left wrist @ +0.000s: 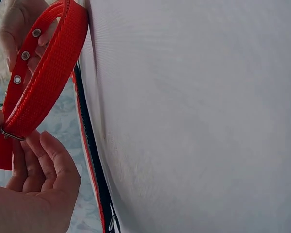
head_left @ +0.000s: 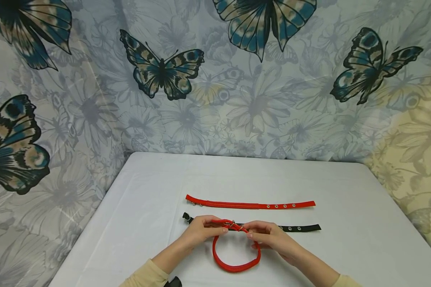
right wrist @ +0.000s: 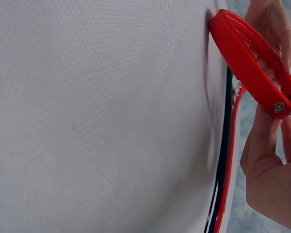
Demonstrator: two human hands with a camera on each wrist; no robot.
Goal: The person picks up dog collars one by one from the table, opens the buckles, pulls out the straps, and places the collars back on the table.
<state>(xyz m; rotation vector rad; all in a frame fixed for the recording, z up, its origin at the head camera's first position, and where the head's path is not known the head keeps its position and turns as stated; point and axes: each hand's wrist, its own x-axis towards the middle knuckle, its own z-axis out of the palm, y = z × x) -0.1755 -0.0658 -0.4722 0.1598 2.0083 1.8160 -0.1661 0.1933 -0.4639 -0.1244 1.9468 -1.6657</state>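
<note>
A red pet collar, buckled into a loop, is between my two hands above the white table. My left hand pinches the collar's buckle end with thumb and fingers; in the left wrist view the metal buckle sits by the thumb, with the strap's tail hanging past it. On the other side, my right hand pinches the strap near its eyelets. The padded band of the loop hangs toward me. Part of the strap is hidden behind the fingers.
Behind the hands, a black collar lies straight across the table, partly covered by them. Farther back lies a second red collar, also straight. A dark object shows at the bottom edge. Butterfly-patterned cloth hangs behind.
</note>
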